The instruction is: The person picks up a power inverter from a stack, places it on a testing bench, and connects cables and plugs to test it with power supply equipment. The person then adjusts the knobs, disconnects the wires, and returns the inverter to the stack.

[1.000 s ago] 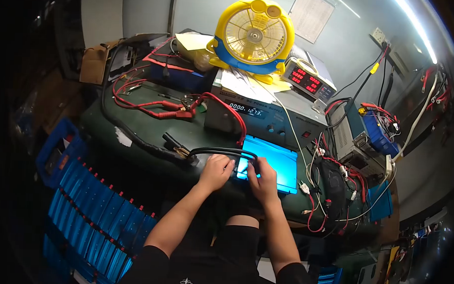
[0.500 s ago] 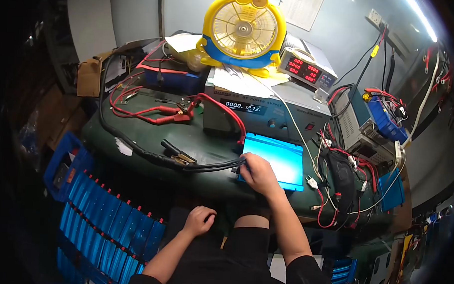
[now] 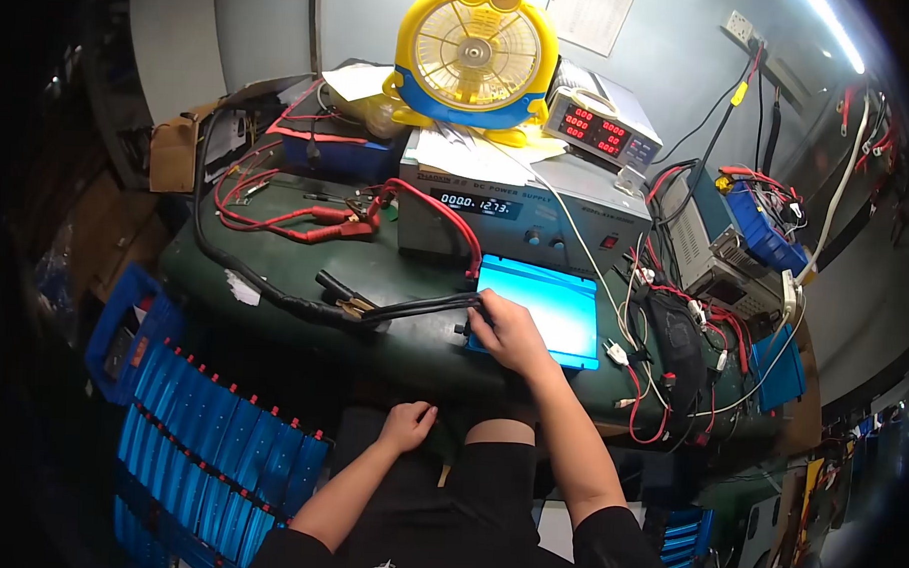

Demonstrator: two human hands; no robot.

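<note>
My right hand (image 3: 509, 329) is closed round the ends of several black cables (image 3: 424, 307), over the left part of a shiny blue metal box (image 3: 549, 312) on the dark green bench (image 3: 305, 269). The cables run left to a brass-coloured clamp (image 3: 356, 308) with black handles, lying on the bench. My left hand (image 3: 407, 427) rests near my lap, below the bench edge, with its fingers curled; whether anything is inside it is too small to tell. Red cables (image 3: 432, 197) end at the back left corner of the blue box.
Behind the box stands a DC power supply (image 3: 537, 222), with papers, a yellow fan (image 3: 474, 54) and a meter (image 3: 600, 124) on it. Red clamps (image 3: 341, 225) lie at the left. Tangled wires (image 3: 663, 341) lie right. Many blue boxes (image 3: 214, 426) are stacked at lower left.
My left hand has left the cables and dropped to my lap. My right hand keeps the cables, which now stretch straighter from the clamp. The view has shifted slightly.
</note>
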